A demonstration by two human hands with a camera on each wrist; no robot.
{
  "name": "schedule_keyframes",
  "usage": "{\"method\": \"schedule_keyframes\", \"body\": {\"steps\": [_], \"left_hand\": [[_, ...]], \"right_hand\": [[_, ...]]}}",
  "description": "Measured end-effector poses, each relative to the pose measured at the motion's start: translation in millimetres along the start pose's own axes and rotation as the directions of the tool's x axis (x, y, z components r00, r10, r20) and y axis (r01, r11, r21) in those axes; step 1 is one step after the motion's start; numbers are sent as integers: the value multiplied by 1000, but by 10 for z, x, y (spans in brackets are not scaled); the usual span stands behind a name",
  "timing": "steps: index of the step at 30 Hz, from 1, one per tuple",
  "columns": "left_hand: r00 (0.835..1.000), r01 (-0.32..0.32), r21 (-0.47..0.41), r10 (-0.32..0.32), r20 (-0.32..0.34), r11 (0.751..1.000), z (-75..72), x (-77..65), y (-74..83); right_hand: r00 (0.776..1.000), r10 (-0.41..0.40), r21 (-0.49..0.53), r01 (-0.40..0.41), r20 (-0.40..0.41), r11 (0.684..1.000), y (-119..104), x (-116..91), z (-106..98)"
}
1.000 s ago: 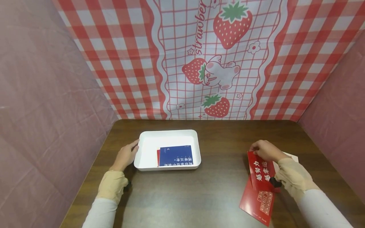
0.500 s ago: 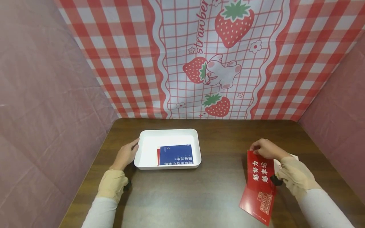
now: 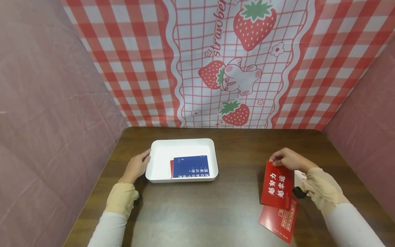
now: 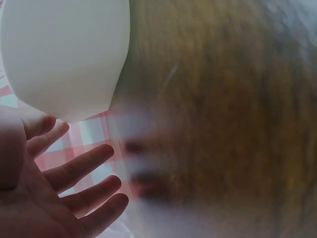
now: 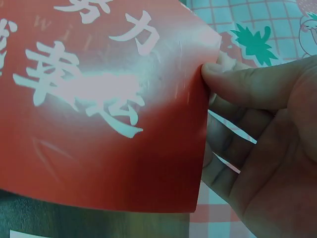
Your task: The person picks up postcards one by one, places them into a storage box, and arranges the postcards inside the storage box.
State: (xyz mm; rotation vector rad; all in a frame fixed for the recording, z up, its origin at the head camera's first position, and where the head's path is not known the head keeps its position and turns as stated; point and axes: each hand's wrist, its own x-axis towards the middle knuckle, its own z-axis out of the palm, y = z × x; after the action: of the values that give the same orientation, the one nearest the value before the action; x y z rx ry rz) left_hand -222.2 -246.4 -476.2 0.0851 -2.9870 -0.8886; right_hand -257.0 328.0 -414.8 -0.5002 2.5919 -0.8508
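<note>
My right hand [image 3: 288,159] pinches the top edge of a red postcard [image 3: 277,185] with white Chinese characters. In the right wrist view the thumb [image 5: 247,84] lies on its printed face and the other fingers are behind. Below it, partly covered, a second red postcard [image 3: 277,223] lies on the table. My left hand [image 3: 135,168] rests against the left side of a white tray [image 3: 182,180], fingers spread and fairly straight in the left wrist view. Inside the tray, a blue postcard [image 3: 190,166] overlaps a red card [image 3: 171,168], of which only a strip shows.
A pale card [image 3: 300,180] lies on the wooden table [image 3: 234,206], partly hidden behind the right wrist. A red-checked strawberry cloth [image 3: 197,68] hangs along the back edge. Pinkish cloth walls [image 3: 55,103] stand at both sides.
The right hand has lifted the red postcard and shifted it slightly left, showing more of the pale card. The left hand and tray stay in place, with only a slight shift in the head view.
</note>
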Motion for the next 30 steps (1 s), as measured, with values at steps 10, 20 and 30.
{"method": "schedule_keyframes", "body": {"steps": [10, 20, 30], "left_hand": [[999, 25, 5, -25, 24, 1000, 9, 8, -7], [1000, 13, 0, -13, 7, 1000, -9, -2, 2], [999, 26, 0, -26, 22, 1000, -11, -9, 15]], "right_hand": [[1000, 27, 109, -25, -13, 994, -10, -36, -29], [999, 44, 245, -36, -25, 969, -28, -70, -61], [997, 49, 325, -28, -55, 945, -14, -61, -65]]}}
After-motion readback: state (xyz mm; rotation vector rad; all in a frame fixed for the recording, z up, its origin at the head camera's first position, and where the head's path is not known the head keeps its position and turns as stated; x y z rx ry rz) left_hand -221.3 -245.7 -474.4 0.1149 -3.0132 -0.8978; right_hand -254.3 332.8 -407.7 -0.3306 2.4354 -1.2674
